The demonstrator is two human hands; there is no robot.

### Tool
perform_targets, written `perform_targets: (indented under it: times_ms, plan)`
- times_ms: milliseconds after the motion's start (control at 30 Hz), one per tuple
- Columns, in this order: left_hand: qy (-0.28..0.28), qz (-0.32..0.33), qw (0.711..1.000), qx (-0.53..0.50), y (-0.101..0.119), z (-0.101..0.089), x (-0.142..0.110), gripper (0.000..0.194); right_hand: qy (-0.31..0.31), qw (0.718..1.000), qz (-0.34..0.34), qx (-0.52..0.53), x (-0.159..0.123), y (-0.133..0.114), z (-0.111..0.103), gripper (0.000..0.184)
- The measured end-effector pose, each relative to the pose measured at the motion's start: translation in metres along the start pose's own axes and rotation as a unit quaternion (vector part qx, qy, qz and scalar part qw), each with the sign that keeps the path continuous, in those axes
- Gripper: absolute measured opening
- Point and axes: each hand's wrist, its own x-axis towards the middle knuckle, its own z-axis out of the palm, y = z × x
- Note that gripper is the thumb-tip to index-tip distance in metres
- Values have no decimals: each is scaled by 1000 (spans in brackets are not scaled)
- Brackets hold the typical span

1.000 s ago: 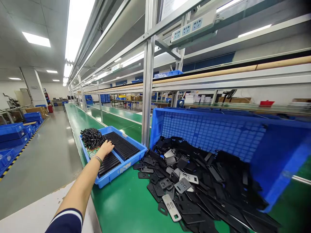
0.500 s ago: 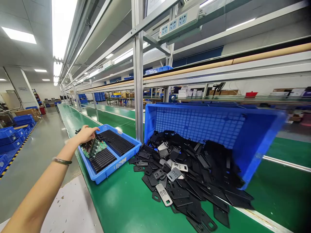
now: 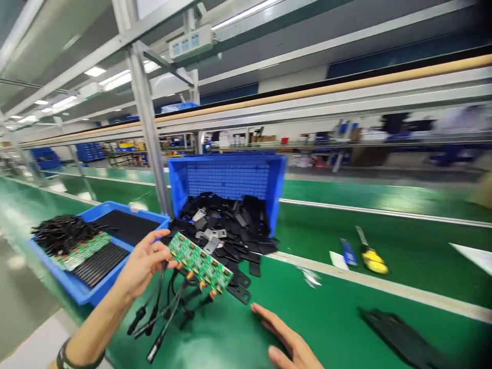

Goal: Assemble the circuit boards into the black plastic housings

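My left hand [image 3: 148,261] pinches one end of a green circuit board [image 3: 202,264]. Several black cables with plugs [image 3: 163,328] dangle from the board's lower edge above the green bench. To the right of the board, my right hand [image 3: 286,338] is open, fingers apart, holding nothing. A shallow blue tray [image 3: 88,297] stands at the left, with a heap of black cables [image 3: 63,230], more circuit boards [image 3: 86,251] and rows of black strips [image 3: 102,266] in it.
A tipped blue bin [image 3: 277,192] spills black and grey flat plates [image 3: 230,225] onto the bench [image 3: 315,302]. Towards the right lie a yellow-handled tool [image 3: 373,260], a blue item [image 3: 348,252], a clear plastic scrap [image 3: 310,277] and a blurred black part [image 3: 400,333]. A metal post [image 3: 146,123] rises behind the tray.
My left hand has left the tray, bringing a circuit board with cables over the bench to the right. My right hand has come into view. The camera has turned right.
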Motion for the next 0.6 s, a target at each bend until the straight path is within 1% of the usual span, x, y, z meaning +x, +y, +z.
perform_targets:
  times_ms: [33, 67, 100, 167, 233, 300, 333, 400, 433, 467, 533, 600]
  plan:
    - [-23, -33, 999, -29, -20, 22, 2, 52, 0, 994, 5, 113, 2, -10, 1, 74]
    - [-41, -65, 995, -59, -38, 42, 4, 52, 9, 979, 8, 206, 4, -17, 2, 74]
    - [-48, -94, 991, -85, -55, 60, 7, 51, 22, 960, 11, 279, 5, -23, 2, 71]
    - [-57, -147, 980, -120, -81, 89, 12, 48, 73, 921, 30, 381, 8, -28, -1, 59]
    - [-80, -188, 970, -134, -98, 108, 19, 45, 129, 892, 50, 429, 8, -27, -10, 53]
    - [-129, -218, 956, -147, -109, 120, 27, 42, 163, 882, 63, 438, 7, -24, -22, 54]
    - [-157, -228, 948, -158, -113, 125, 31, 40, 169, 885, 65, 428, 7, -22, -28, 55]
    - [-206, -244, 929, -187, -122, 134, 36, 35, 176, 900, 75, 390, 8, -19, -38, 57]
    - [-222, -253, 921, -198, -127, 138, 37, 30, 181, 908, 85, 368, 9, -17, -42, 58]
    - [-227, -261, 916, -202, -131, 142, 38, 25, 185, 915, 94, 345, 10, -16, -45, 58]
    - [-224, -266, 921, -174, -139, 149, 36, 20, 190, 924, 109, 312, 12, -14, -48, 59]
    - [-224, -254, 933, -121, -143, 154, 31, 26, 193, 927, 111, 300, 14, -13, -50, 56]
